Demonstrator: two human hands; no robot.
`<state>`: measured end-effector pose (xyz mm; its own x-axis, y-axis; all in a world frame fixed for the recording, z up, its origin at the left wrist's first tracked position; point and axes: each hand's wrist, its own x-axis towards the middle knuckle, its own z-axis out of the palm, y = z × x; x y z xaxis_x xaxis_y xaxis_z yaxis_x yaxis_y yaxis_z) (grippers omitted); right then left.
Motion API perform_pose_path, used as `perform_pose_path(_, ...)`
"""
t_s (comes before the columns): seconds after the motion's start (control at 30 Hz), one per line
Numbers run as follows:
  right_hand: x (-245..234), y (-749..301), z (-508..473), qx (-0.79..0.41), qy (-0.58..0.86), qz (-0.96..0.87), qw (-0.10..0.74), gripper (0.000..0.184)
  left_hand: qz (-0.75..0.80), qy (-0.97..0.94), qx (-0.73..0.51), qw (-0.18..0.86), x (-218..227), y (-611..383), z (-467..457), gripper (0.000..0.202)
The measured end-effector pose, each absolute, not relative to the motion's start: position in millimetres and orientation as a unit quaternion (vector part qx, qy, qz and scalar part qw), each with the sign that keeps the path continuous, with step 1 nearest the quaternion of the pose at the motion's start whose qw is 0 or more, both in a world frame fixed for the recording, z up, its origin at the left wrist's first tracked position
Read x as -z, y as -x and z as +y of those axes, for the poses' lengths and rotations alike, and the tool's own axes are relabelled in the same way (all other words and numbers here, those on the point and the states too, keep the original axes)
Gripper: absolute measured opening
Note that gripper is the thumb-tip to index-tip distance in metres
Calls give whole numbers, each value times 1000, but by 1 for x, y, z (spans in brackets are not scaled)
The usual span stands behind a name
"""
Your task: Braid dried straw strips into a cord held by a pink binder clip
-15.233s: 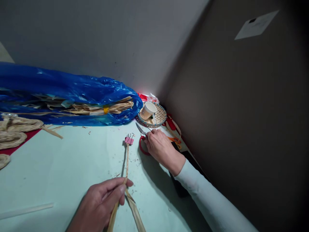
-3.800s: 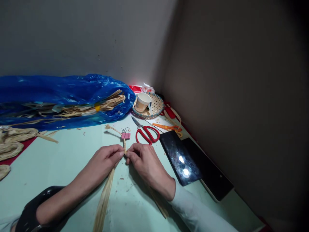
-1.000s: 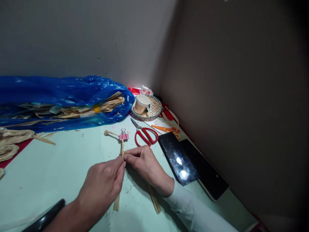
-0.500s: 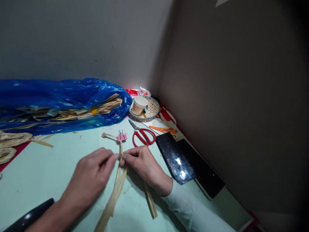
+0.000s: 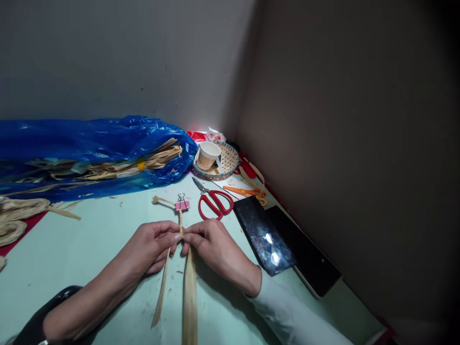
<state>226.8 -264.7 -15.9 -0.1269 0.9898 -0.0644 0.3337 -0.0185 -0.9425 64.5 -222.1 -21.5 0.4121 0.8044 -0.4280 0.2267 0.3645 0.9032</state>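
A thin straw braid (image 5: 180,219) runs down from a pink binder clip (image 5: 182,205), its short end sticking out to the left of the clip. My left hand (image 5: 154,247) pinches the braid's lower end from the left, thumb and forefinger closed. From the other side my right hand (image 5: 217,249) pinches at the same spot, its fingertips almost touching the left ones. A narrow straw strip (image 5: 162,290) hangs below the left fingers. Below the right fingers a wide straw strip (image 5: 190,302) trails toward me. The exact crossing of the strands is hidden by the fingertips.
Red-handled scissors (image 5: 214,201) lie beyond my right hand, near orange scissors (image 5: 244,191). Two dark phone-like slabs (image 5: 266,235) rest at the right. Behind are a woven basket (image 5: 230,160) with a paper cup (image 5: 208,154), and a blue plastic bag (image 5: 89,139) of straw.
My left hand has turned and settled against the braid. The wide strip has swung from lower left to straight below the right hand, and a narrow strip now hangs on the left.
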Motion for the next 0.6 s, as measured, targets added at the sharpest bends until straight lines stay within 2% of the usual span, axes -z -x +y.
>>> perform_pose_path(0.1, 9, -227, -268, -402, 581, -622, 336, 27, 519, -526, -220, 637, 19, -68, -224, 35)
perform_pose_path(0.33, -1, -220, -279, -205, 660, -702, 172, 24, 534, -580, -225, 573, 19, -69, -223, 31)
perform_pose_path(0.47, -1, -212, -291, -110, 643, -744, 149, 21, 527, -606, -226, 552, 22, -67, -223, 28)
perform_pose_path(0.6, 3, -205, -299, -74, 622, -767, 141, 16, 525, -606, -223, 555, 23, -67, -225, 26)
